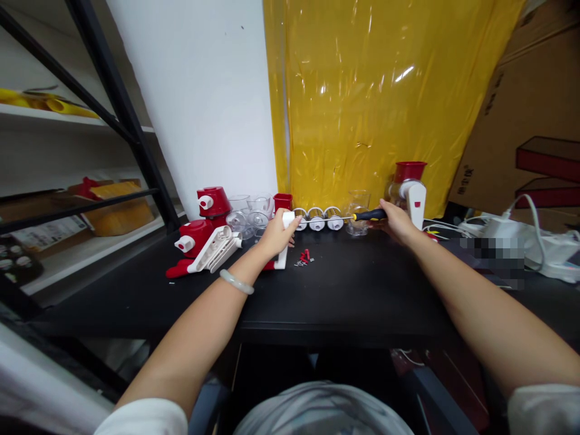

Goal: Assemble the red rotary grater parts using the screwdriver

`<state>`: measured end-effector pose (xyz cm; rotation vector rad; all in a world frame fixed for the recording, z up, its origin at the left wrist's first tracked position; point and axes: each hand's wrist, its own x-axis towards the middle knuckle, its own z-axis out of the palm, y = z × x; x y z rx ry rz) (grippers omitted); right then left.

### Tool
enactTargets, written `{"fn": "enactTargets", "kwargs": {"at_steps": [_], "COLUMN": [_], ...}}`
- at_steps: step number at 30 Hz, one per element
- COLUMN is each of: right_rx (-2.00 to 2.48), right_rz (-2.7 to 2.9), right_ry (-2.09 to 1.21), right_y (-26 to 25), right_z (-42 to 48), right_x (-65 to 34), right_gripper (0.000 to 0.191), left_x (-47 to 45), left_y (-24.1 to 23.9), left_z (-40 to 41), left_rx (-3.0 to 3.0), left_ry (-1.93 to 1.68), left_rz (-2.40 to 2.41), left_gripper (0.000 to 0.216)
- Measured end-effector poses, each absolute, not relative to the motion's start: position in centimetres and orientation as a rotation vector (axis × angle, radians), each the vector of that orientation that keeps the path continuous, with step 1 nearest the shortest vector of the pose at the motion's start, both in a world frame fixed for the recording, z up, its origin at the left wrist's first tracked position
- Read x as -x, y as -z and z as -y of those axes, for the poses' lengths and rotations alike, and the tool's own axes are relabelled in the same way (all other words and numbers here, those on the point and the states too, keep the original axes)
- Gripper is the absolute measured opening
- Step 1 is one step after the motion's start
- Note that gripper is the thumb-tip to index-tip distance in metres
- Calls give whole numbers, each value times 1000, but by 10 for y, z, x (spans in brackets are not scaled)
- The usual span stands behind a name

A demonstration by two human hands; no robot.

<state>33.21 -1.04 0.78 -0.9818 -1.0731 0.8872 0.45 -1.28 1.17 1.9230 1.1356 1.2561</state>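
My left hand (277, 232) is closed around a white plastic crank handle (283, 260), whose lower arm and a bit of red show under the hand. My right hand (399, 222) grips a screwdriver (369, 215) by its black and yellow handle. Its long metal shaft points left, level, with the tip at or near the white part by my left fingers; exact contact is too small to make out. Small red pieces and screws (304, 258) lie on the black table (344, 290) just right of my left hand. Several drum cylinders (316, 219) stand in a row behind the shaft.
On the left are red housings (212, 201), white handle parts (217, 248) and clear plastic cups (258, 211). An assembled red and white grater (414, 196) stands at right, near white cables and a power strip (555, 263). A yellow plastic curtain (385, 90) hangs behind.
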Motion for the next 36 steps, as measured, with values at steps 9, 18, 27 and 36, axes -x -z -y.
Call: {"fn": "enactTargets", "kwargs": {"at_steps": [9, 18, 27, 36], "right_rx": [981, 1069, 1074, 1070], "right_rz": [1106, 1310, 1264, 1263], "right_ry": [-864, -704, -735, -756], "right_y": [-5, -3, -5, -6], "right_z": [6, 5, 11, 12], "right_x": [-335, -340, -335, -334], "right_gripper": [40, 45, 44, 36], "left_x": [-5, -5, -5, -5], "left_y": [-12, -12, -11, -13], "left_z": [13, 13, 12, 14], "left_rx": [-1932, -1934, -1938, -1943], "left_ry": [-1269, -1262, -1264, -1251], "left_rz": [-1132, -1140, -1144, -1155], "left_gripper": [47, 48, 48, 49]}}
